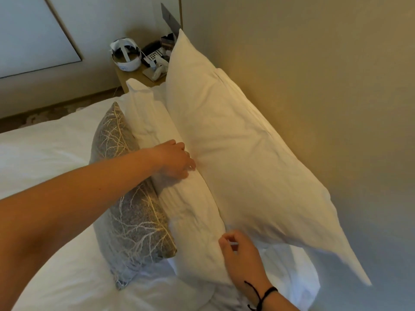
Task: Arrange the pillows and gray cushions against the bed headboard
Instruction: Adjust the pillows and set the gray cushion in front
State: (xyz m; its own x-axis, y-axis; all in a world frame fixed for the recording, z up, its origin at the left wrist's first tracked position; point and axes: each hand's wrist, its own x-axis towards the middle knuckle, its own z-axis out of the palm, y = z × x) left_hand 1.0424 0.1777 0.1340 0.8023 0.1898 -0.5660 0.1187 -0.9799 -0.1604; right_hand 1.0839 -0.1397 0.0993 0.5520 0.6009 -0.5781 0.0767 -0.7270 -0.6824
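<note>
A large white fabric pillow (242, 158) leans upright against the beige padded headboard (314, 86), its far corner pointing up near the bedside stand and its near corner hanging off toward the lower right. In front of it stands a second white pillow (193, 212), pressed flat against the first. Against that one, on the side away from the headboard, rests a gray woven cushion with a pale branch pattern (132, 212), upright and slightly tilted, its lower edge sunk into the white bed sheet (49, 140).

The left hand (177, 160) reaches across the cushion, and its fingers press into the crease where the two white pillows meet; the fingertips are buried in the fabric, so whether the grip pinches cloth or only pushes cannot be told for sure, though the fingers look fairly straight. The right hand (240, 254), with a thin black cord around the wrist (260, 292), sits at the near lower edge of the front white pillow, fingers loosely curled, thumb and forefinger close together and just touching the pillow's edge; its grip is narrow and appears to hold nothing.

Beyond the pillows, a small wooden bedside tabletop (132, 75) carries a white headset (125, 53), a dark telephone with a keypad (155, 52) and a few small items too blurred to name.
</note>
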